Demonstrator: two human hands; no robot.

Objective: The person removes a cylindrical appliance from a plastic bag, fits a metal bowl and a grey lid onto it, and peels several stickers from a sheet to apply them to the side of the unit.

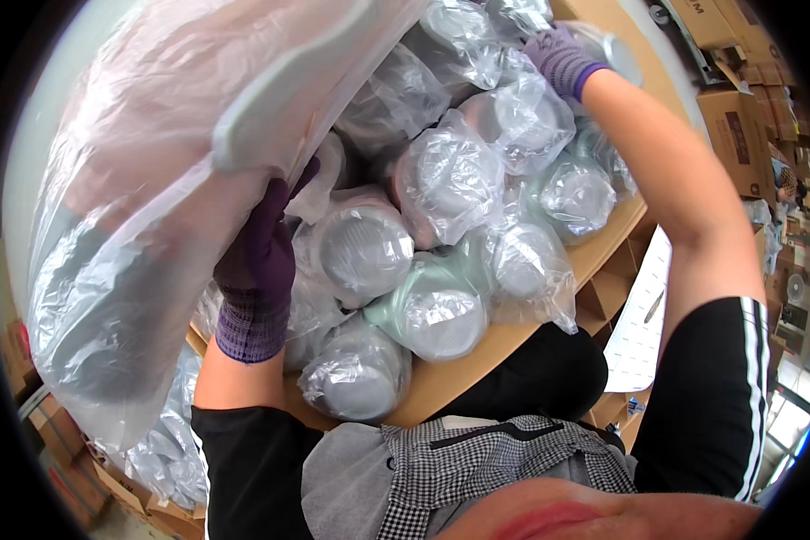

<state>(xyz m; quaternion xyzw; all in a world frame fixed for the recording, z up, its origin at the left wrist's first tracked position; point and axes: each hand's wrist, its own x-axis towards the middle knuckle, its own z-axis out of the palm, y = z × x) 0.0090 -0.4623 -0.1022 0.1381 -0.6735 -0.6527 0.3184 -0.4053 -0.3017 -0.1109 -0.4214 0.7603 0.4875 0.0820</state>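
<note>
My left hand (259,247), in a dark purple knit glove, is closed on the edge of a large clear plastic bag (135,225) full of pale pinkish and grey-green rounded items. The bag rises at the left over a cardboard box (481,355). Inside the box lie several round containers in clear plastic, among them a grey one (366,252), a pale green one (441,310) and a pinkish one (450,180). My right hand (562,58), gloved in striped purple, reaches to the far right corner. Its fingers curl on a bagged container (607,54); the fingertips are partly hidden.
A sectioned cardboard insert (610,292) and a white printed sheet (637,319) lie right of the box. Brown cartons (733,135) are stacked at the far right. At lower left stands an open carton (157,508) with plastic-wrapped items (166,459).
</note>
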